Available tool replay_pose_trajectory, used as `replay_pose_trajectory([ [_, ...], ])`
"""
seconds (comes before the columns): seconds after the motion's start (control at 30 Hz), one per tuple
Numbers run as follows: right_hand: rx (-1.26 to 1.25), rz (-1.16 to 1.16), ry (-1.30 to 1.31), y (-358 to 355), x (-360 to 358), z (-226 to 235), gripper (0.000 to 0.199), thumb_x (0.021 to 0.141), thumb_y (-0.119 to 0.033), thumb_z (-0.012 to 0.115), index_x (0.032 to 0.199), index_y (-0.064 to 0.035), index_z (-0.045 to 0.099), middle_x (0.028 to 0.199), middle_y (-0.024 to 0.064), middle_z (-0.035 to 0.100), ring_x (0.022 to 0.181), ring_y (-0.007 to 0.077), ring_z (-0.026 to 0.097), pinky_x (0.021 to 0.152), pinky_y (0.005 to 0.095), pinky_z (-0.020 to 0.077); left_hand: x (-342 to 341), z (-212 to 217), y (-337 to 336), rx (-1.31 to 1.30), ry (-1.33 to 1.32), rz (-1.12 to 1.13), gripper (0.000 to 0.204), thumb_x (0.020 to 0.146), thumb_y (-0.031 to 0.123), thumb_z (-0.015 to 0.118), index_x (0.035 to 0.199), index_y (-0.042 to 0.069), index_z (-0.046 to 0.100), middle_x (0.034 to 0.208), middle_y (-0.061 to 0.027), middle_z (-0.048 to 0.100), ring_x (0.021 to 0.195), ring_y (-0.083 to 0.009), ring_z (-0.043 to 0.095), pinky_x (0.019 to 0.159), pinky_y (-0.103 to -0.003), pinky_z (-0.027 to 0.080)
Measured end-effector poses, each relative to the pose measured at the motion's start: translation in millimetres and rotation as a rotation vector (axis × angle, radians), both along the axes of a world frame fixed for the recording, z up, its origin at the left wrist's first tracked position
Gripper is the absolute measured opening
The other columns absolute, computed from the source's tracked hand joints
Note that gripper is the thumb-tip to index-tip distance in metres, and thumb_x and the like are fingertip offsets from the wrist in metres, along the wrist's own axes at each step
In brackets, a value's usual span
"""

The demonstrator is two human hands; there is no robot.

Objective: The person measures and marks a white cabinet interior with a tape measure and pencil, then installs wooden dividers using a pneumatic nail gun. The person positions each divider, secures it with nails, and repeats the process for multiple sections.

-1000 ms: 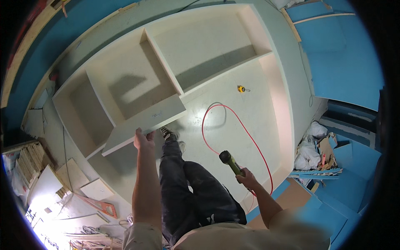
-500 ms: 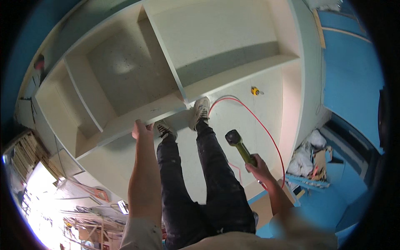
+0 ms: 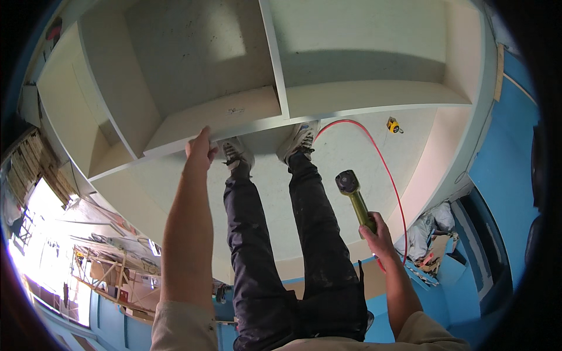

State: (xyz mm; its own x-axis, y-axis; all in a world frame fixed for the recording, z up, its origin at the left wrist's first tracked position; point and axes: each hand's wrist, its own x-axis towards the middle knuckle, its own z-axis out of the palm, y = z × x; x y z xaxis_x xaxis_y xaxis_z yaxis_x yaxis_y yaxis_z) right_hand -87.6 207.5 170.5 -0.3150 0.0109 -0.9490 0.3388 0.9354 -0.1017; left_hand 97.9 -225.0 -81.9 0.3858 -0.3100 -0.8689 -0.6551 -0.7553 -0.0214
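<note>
One pale board (image 3: pixel 213 120) lies far ahead, along the near side of the middle compartment of a large open case (image 3: pixel 380 93), just beyond the shoes (image 3: pixel 237 153). Its long axis runs left to right on a slant, the left end nearer and the right end farther off. The right end stands just beside an upright divider (image 3: pixel 273 52); contact between the two cannot be confirmed.

Left hand (image 3: pixel 201 149): the closer of the two. Closed on the near edge of the board, slightly left of its middle, with one digit laid over the upper side. Firmness of the hold cannot be judged.

Right hand (image 3: pixel 376 234): well apart from the board, to the right and nearer. Fingers wrapped round the handle of a green tool (image 3: pixel 358 205), whose dark head points far and slightly left, clear of the board.

Surroundings: a red hose (image 3: pixel 383 158) curves beyond the tool and down its right side; a yellow tape measure (image 3: pixel 393 125) lies near the hose, to its far right
</note>
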Motion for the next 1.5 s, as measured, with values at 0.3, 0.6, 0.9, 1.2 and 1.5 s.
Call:
replay_pose_trajectory([
  [0.3,0.018,0.032,0.024,-30.0,-20.5,-26.0,0.041,0.088,-0.019,0.065,0.123,-0.0005,0.054,0.086,0.0057,0.061,0.075,0.0138,0.057,0.068,0.0313,0.0483,3.8,-14.9,-33.7,-0.396,0.516,-1.418,0.041,0.093,0.040,0.065,0.115,0.006,0.067,0.123,-0.0165,0.064,0.107,-0.0320,0.065,0.089,-0.045,0.054],
  [0.6,-0.004,0.099,0.015,-51.0,-27.9,-80.8,0.045,0.088,-0.020,0.066,0.126,-0.0003,0.051,0.086,0.0071,0.062,0.075,0.0150,0.059,0.069,0.0323,0.0496,53.3,-36.3,-51.4,-0.260,0.587,-1.645,0.048,0.092,0.036,0.068,0.128,0.006,0.060,0.131,-0.0169,0.061,0.124,-0.0344,0.057,0.105,-0.046,0.046],
  [0.9,-0.001,0.119,0.070,-29.1,-12.1,-169.9,0.047,0.089,-0.025,0.067,0.124,0.0019,0.051,0.091,0.0155,0.065,0.080,0.0234,0.064,0.073,0.0385,0.0511,16.3,-39.6,-7.2,-0.641,0.678,-1.712,0.058,0.059,0.006,0.084,0.113,0.009,0.063,0.122,-0.0109,0.068,0.110,-0.0302,0.067,0.091,-0.040,0.056],
  [1.2,-0.385,0.767,0.532,38.2,28.9,-284.7,0.052,0.080,-0.015,0.072,0.125,0.0000,0.053,0.108,0.0183,0.061,0.102,0.0391,0.058,0.090,0.0510,0.0421,29.4,-45.4,-0.1,-0.619,0.649,-1.750,0.060,0.061,0.005,0.078,0.118,0.008,0.063,0.121,-0.0122,0.068,0.107,-0.0338,0.067,0.089,-0.045,0.056],
  [1.5,-0.400,0.847,0.728,100.8,69.6,-412.3,0.075,0.070,-0.016,0.077,0.137,-0.0006,0.049,0.112,0.0195,0.058,0.104,0.0390,0.055,0.093,0.0530,0.0386,47.1,-4.6,-92.5,-0.210,0.268,-1.404,0.054,0.091,0.037,0.071,0.132,0.004,0.059,0.130,-0.0202,0.062,0.120,-0.0367,0.060,0.103,-0.045,0.048],
])
